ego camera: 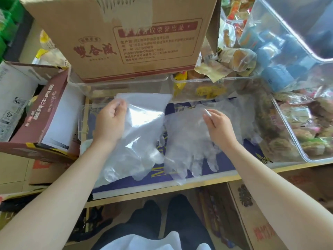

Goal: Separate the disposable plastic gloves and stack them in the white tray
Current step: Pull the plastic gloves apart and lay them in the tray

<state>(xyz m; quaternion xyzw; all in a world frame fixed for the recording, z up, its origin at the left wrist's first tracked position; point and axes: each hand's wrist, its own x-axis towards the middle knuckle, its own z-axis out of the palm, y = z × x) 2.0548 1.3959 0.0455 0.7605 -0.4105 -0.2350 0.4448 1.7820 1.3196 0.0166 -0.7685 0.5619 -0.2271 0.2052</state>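
dark trousers (144, 221) nearest, below shelf edge. left hand (110, 121) pinching cuff of left glove stack (137, 141), fingers hanging near. right hand (219, 123) pinching top film of right glove pile (187, 141) lying on blue mat (225, 165). clear tray (82, 123) at left under gloves. cardboard box (126, 33) far.

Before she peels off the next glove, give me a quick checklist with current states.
1. Left hand grips the glove stack at the cuff: ok.
2. Right hand pinches a single glove: ok.
3. That glove fully free of the stack: cannot tell, the films overlap.
4. White tray in view: cannot tell; only clear bins are plain.
5. Glove fingers lie flat on the blue mat: ok.
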